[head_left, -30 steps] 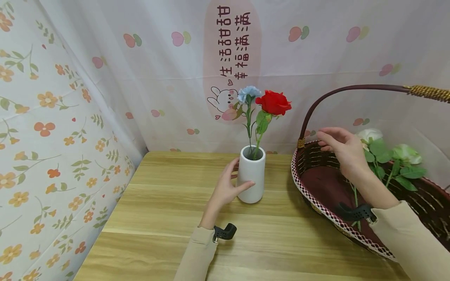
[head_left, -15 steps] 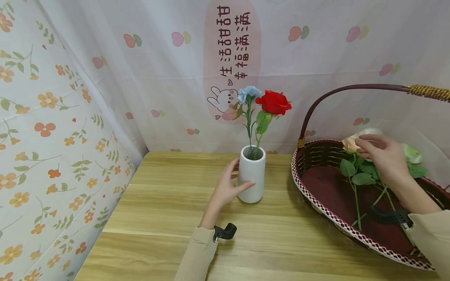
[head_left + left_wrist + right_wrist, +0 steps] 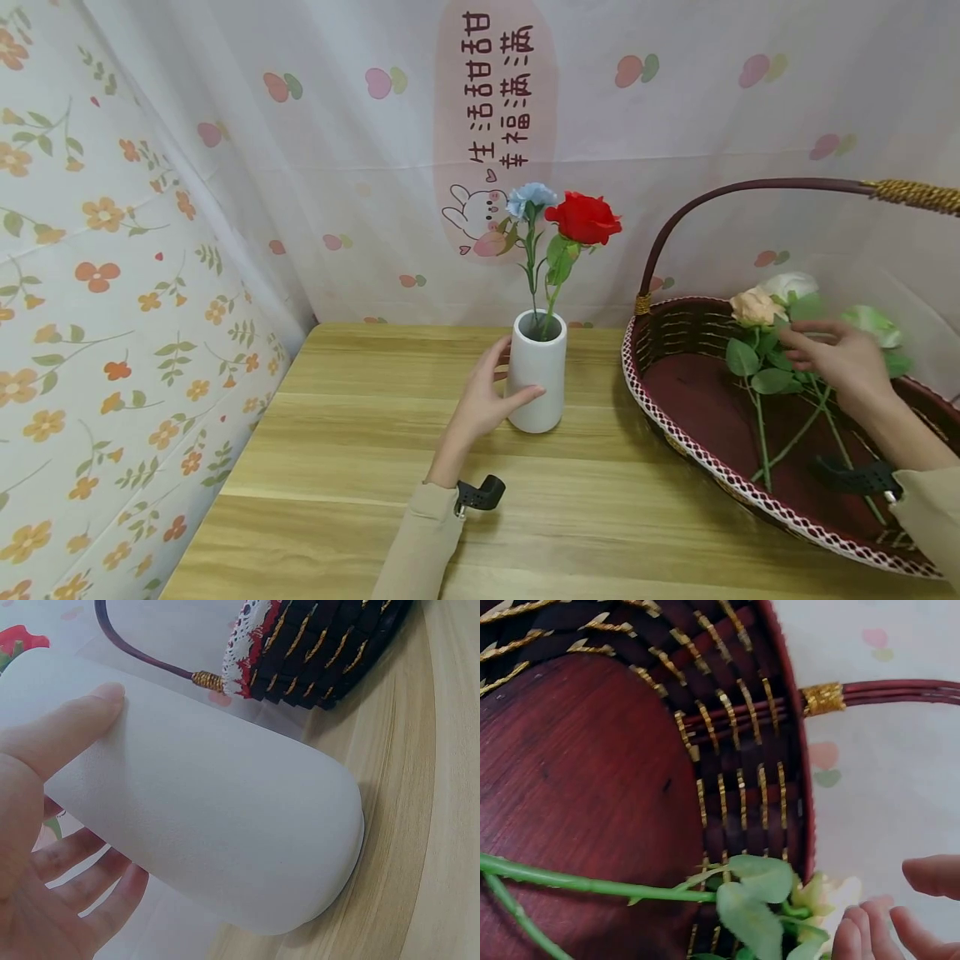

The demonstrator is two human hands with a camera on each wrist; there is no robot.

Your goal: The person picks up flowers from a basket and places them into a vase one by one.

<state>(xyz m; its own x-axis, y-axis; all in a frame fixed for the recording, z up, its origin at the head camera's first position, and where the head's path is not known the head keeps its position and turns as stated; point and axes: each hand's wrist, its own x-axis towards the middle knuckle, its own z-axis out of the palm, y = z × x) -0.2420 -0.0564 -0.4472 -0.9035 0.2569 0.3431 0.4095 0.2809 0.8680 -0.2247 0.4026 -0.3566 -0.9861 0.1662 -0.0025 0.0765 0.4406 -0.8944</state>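
My left hand holds the white vase, its thumb on the near side and the other fingers round the left. The vase stands upright on the table, with a red rose and a light blue carnation in it. Over the right part of the brown basket hovers my right hand, fingers loosely bent. Beneath and beside it lie a peach rose, a white rose and a greenish-white rose. In the right wrist view, the fingertips overlap the peach rose, with thumb and fingers apart.
The basket's tall handle arches over its back side. A lace-trimmed rim runs along the wooden table. Patterned curtains hang behind and to the left.
My right hand has moved right from the basket's left part to over the roses, then slightly lower, uncovering the peach rose. The left hand and vase have stayed put.
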